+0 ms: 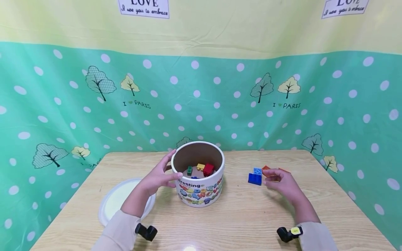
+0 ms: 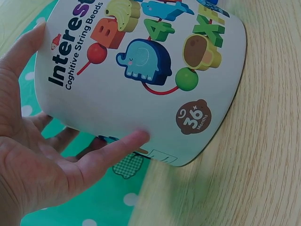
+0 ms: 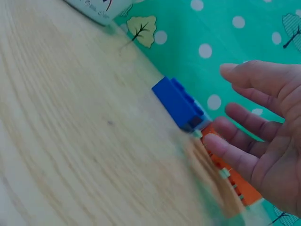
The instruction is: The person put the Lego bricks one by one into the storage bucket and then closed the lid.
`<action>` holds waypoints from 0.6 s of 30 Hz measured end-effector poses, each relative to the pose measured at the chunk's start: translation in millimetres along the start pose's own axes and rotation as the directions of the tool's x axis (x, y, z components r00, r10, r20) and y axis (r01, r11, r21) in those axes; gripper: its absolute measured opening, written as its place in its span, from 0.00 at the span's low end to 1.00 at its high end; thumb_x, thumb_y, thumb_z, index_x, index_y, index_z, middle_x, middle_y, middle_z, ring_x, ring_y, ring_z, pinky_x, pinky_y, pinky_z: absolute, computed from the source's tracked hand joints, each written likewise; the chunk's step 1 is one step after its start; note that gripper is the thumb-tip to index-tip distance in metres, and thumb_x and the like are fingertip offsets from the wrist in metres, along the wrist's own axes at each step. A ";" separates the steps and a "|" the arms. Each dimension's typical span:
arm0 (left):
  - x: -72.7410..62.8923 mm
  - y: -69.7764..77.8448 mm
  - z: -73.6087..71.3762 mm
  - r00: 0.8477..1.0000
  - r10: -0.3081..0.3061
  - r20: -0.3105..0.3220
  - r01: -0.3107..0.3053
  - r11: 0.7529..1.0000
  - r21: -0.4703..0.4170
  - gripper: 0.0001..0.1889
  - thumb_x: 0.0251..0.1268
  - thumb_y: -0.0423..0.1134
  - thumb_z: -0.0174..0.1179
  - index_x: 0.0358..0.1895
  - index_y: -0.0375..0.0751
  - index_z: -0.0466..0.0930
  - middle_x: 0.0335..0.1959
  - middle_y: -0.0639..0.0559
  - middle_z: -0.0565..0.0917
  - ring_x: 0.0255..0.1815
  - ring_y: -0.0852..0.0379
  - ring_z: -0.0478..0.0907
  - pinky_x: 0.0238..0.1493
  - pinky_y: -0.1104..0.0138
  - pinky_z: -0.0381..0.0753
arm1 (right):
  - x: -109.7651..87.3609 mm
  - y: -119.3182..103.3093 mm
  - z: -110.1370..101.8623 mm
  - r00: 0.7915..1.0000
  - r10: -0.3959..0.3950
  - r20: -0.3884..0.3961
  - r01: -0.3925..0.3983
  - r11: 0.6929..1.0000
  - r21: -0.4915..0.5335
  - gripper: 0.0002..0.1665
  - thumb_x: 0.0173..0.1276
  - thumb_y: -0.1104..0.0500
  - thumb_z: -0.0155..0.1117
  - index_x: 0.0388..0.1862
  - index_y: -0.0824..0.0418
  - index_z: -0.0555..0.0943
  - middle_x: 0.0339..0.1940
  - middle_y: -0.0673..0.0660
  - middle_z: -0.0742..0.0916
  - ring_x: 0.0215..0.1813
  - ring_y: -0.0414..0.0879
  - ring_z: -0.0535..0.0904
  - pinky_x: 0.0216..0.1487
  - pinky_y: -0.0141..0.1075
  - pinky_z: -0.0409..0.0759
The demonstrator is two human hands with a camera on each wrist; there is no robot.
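Observation:
In the head view, a white round bucket (image 1: 199, 190) printed with letters and pictures stands at the middle of the table. My left hand (image 1: 158, 175) rests against its left side, thumb at the front rim and fingers spread, with one fingertip on the printed wall (image 2: 94, 113). Inside lie a red block (image 1: 208, 169), a yellow block (image 1: 200, 167), a green block (image 1: 189, 170) and part of a blue one. My right hand (image 1: 282, 182) hovers with fingers apart beside a dark blue block (image 1: 254, 179), a light blue block (image 1: 257, 171) and orange blocks (image 3: 240, 181) partly hidden by it.
A white round lid (image 1: 108, 204) lies flat on the table to the left, partly under my left forearm in view. Behind the wooden table (image 1: 232, 223) hangs a green dotted curtain (image 1: 194, 104), which also runs along both sides.

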State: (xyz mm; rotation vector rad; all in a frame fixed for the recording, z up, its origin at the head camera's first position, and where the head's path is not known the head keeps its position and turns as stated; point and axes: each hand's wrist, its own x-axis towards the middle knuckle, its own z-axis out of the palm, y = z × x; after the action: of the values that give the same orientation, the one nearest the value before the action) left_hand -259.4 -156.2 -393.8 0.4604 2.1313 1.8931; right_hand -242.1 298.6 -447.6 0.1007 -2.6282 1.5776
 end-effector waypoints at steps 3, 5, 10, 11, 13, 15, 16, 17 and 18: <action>-0.3 0.2 -0.3 1.000 -0.005 -0.004 0.005 1.000 0.004 0.51 0.59 0.41 0.70 0.79 0.56 0.43 0.79 0.45 0.43 0.75 0.32 0.46 0.43 0.46 0.84 | 1.4 4.6 1.8 0.999 0.038 0.022 -0.038 0.999 -0.006 0.27 0.62 0.61 0.71 0.59 0.67 0.77 0.53 0.65 0.82 0.51 0.54 0.79 0.46 0.34 0.82; 0.4 0.3 0.0 1.000 -0.008 -0.003 0.008 1.000 0.002 0.51 0.58 0.41 0.70 0.79 0.56 0.43 0.79 0.45 0.42 0.75 0.32 0.45 0.43 0.46 0.83 | 2.4 7.3 1.9 0.998 0.051 0.034 -0.050 0.998 -0.024 0.27 0.61 0.60 0.72 0.59 0.67 0.78 0.52 0.64 0.83 0.51 0.54 0.80 0.48 0.38 0.82; 2.0 1.0 0.8 1.000 -0.006 -0.004 0.006 1.000 0.000 0.51 0.59 0.40 0.70 0.79 0.58 0.43 0.79 0.45 0.41 0.75 0.32 0.45 0.43 0.46 0.83 | 8.3 10.5 1.7 0.998 0.029 0.049 -0.025 0.996 -0.085 0.27 0.60 0.58 0.73 0.57 0.65 0.79 0.51 0.63 0.84 0.51 0.55 0.80 0.52 0.46 0.81; 2.1 1.1 0.9 1.000 -0.006 -0.004 0.006 1.000 0.001 0.51 0.59 0.40 0.69 0.79 0.58 0.43 0.79 0.45 0.41 0.75 0.32 0.45 0.43 0.46 0.83 | 9.9 10.6 2.0 0.999 0.025 0.048 -0.020 0.995 -0.093 0.27 0.60 0.58 0.73 0.57 0.65 0.80 0.51 0.63 0.84 0.51 0.55 0.80 0.52 0.46 0.81; 1.7 1.3 0.7 1.000 -0.006 -0.007 0.006 1.000 0.006 0.50 0.60 0.39 0.69 0.79 0.57 0.43 0.79 0.45 0.42 0.75 0.32 0.45 0.43 0.46 0.83 | 12.4 10.3 2.8 0.998 0.015 0.055 -0.009 0.994 -0.107 0.27 0.60 0.58 0.73 0.57 0.65 0.80 0.51 0.63 0.84 0.51 0.55 0.80 0.51 0.45 0.81; 1.2 1.2 0.5 1.000 -0.009 -0.009 0.009 1.000 0.007 0.50 0.60 0.38 0.68 0.79 0.57 0.43 0.79 0.45 0.42 0.75 0.32 0.45 0.43 0.46 0.83 | 14.4 9.5 4.3 0.998 0.017 0.059 -0.009 0.993 -0.121 0.26 0.60 0.59 0.74 0.57 0.65 0.80 0.50 0.62 0.83 0.50 0.54 0.80 0.50 0.44 0.81; 1.1 1.0 0.4 1.000 -0.011 -0.010 0.011 1.000 0.008 0.49 0.60 0.38 0.68 0.79 0.57 0.43 0.79 0.45 0.42 0.75 0.32 0.45 0.43 0.46 0.83 | 15.4 9.2 5.2 0.998 0.019 0.061 -0.011 0.991 -0.130 0.26 0.60 0.59 0.74 0.57 0.65 0.80 0.50 0.62 0.83 0.50 0.54 0.80 0.50 0.43 0.81; 1.0 0.6 0.3 1.000 -0.013 -0.010 0.013 1.000 0.008 0.49 0.60 0.38 0.68 0.79 0.57 0.43 0.79 0.45 0.42 0.75 0.32 0.45 0.43 0.45 0.83 | 16.2 8.9 6.0 0.998 0.018 0.065 -0.009 0.990 -0.137 0.26 0.60 0.60 0.74 0.57 0.65 0.80 0.49 0.62 0.83 0.49 0.54 0.79 0.49 0.42 0.81; 0.9 0.3 0.3 1.000 -0.015 -0.010 0.015 1.000 0.008 0.49 0.60 0.38 0.68 0.79 0.57 0.43 0.79 0.45 0.42 0.75 0.32 0.45 0.43 0.46 0.83 | 16.9 8.5 7.0 0.997 0.022 0.067 -0.012 0.989 -0.144 0.26 0.59 0.60 0.74 0.57 0.65 0.80 0.49 0.62 0.83 0.49 0.54 0.79 0.48 0.41 0.81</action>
State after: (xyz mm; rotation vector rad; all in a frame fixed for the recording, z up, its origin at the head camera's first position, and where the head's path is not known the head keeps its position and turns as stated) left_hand -260.1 -155.5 -393.5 0.4366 2.1433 1.8840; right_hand -259.9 296.1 -456.7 0.1257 -2.7928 1.4081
